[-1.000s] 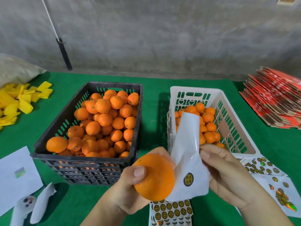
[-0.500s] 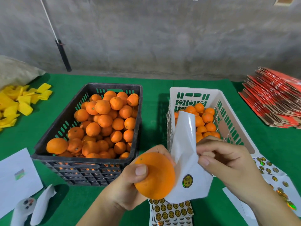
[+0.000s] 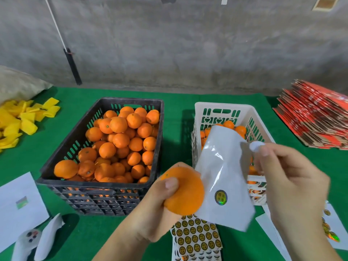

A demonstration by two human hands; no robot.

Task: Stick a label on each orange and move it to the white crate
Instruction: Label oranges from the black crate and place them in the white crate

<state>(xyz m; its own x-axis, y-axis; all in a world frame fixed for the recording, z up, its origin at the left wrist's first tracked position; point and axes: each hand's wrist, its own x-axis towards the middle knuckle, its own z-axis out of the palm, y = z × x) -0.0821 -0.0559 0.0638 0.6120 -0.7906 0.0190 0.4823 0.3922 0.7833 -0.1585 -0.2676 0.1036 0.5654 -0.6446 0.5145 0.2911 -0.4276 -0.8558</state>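
My left hand (image 3: 150,210) grips an orange (image 3: 185,193) low in the middle, along with a white backing sheet (image 3: 224,166) that stands up beside the fruit. One round gold label (image 3: 220,197) is left on that sheet. My right hand (image 3: 293,185) is raised to the right of the sheet and pinches a peeled label (image 3: 255,146), whose white back faces me. Behind the sheet stands the white crate (image 3: 222,105) with several oranges inside. The black crate (image 3: 131,100) to the left is piled with oranges.
A stack of full label sheets (image 3: 196,236) lies under my hands. More sheets (image 3: 331,228) lie at the right edge. Red flat cartons (image 3: 316,113) are stacked at the far right, yellow pieces (image 3: 18,119) at the far left. White paper (image 3: 17,204) and curled backings (image 3: 37,240) lie front left.
My right hand has pulled a label off the top of the sheet and lifted away to the right. The orange and the sheet stayed in my left hand.
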